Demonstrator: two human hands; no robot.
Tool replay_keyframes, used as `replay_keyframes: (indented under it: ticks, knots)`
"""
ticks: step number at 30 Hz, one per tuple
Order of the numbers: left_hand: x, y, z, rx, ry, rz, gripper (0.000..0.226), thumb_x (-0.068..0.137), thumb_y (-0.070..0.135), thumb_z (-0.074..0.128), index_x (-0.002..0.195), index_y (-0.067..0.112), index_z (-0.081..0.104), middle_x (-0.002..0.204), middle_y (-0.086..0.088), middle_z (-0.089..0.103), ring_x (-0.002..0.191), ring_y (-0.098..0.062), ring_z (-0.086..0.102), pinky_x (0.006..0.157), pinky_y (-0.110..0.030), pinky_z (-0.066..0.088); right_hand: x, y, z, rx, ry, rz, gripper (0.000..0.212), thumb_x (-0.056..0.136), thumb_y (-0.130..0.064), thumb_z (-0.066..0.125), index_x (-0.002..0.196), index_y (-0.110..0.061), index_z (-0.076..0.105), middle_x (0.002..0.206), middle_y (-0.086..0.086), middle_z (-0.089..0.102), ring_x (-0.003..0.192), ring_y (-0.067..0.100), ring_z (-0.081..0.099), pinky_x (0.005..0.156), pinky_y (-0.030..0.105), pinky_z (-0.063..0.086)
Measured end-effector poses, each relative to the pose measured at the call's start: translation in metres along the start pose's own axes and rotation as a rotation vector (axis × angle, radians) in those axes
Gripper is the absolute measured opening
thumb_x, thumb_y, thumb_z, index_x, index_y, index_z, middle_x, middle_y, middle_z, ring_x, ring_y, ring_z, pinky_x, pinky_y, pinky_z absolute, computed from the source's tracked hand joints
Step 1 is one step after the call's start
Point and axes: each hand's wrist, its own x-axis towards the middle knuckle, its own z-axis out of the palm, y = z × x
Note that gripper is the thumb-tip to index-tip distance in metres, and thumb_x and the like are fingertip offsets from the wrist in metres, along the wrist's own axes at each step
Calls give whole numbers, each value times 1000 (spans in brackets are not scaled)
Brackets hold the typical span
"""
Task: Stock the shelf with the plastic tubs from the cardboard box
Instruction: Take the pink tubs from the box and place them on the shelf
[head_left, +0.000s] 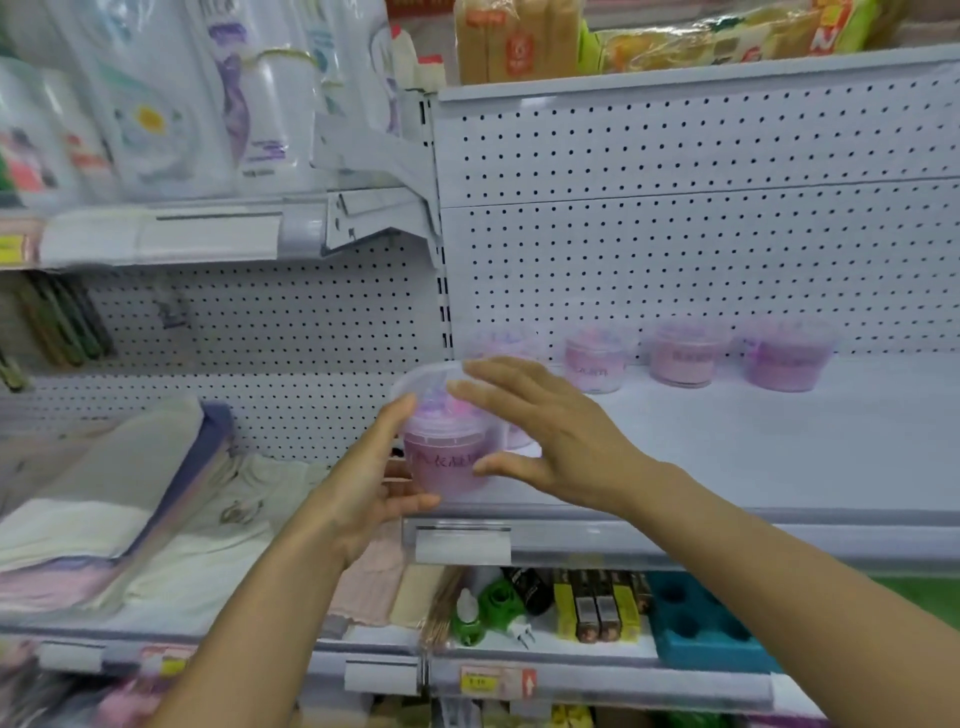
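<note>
A clear plastic tub (445, 451) with pink-purple contents and a clear lid is held in front of the left end of the white shelf (779, 441). My left hand (374, 473) grips it from the left side and underneath. My right hand (540, 436) lies against its right side, fingers straight over the lid and thumb on the wall. Several like tubs stand in a row at the back of the shelf: one (595, 361), another (683, 353), a third (787, 356), and one at the far left (498, 340) partly hidden behind my fingers. The cardboard box is out of view.
A white pegboard back panel (701, 234) rises behind the shelf. Folded cloth packs (119, 499) lie on the shelf to the left. Below are green plug-in bottles (483, 608), yellow boxes (592, 605) and a blue tray (701, 623). Bottles (156, 104) fill the upper left shelf.
</note>
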Motion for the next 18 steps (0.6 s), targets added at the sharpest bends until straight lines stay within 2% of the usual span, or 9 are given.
replay_keyframes:
  ticks: [3,6,8,10,12,15,18]
  knots:
    - [-2,3,21,73,-112,-26,72,66,74,54,118,24,60,96,-17,54,77,-29,63,78,-43,58,-17,5,-16,8,57,23,42,92,-43,54,129,-24,57,131,-9,58,122,13,50,86,35,52]
    - [2,3,41,370,-122,60,71,71,84,36,115,34,59,104,-5,63,86,-25,65,79,-44,57,-45,25,-33,85,96,169,40,92,-44,52,125,-24,60,126,-11,61,117,9,54,87,36,53]
    - [17,-3,51,682,60,305,65,77,81,32,120,38,56,118,6,59,105,-20,57,92,-42,49,-63,43,-41,86,124,278,39,90,-46,54,123,-26,62,124,-13,62,115,8,55,89,36,52]
    - [36,-7,60,910,211,619,57,87,64,45,134,32,48,134,7,49,124,-17,43,103,-35,36,-78,61,-43,33,107,375,36,89,-41,59,122,-27,63,123,-13,62,115,9,54,88,38,52]
    - [57,-10,67,1054,154,780,58,91,47,54,143,28,38,148,5,38,137,-16,29,112,-32,25,-88,74,-40,-2,73,449,32,89,-31,64,121,-26,64,123,-12,62,116,11,53,87,40,52]
    - [80,-11,70,1282,59,793,59,93,41,54,147,30,32,155,6,30,142,-16,23,115,-31,17,-91,86,-34,-6,69,515,32,89,-26,65,121,-25,64,123,-11,61,118,11,50,90,36,50]
    - [89,-12,67,1318,94,763,47,95,32,51,142,36,40,148,7,39,134,-15,34,103,-31,35,-85,96,-27,-16,51,542,33,89,-25,64,122,-24,63,127,-11,60,123,11,47,92,33,47]
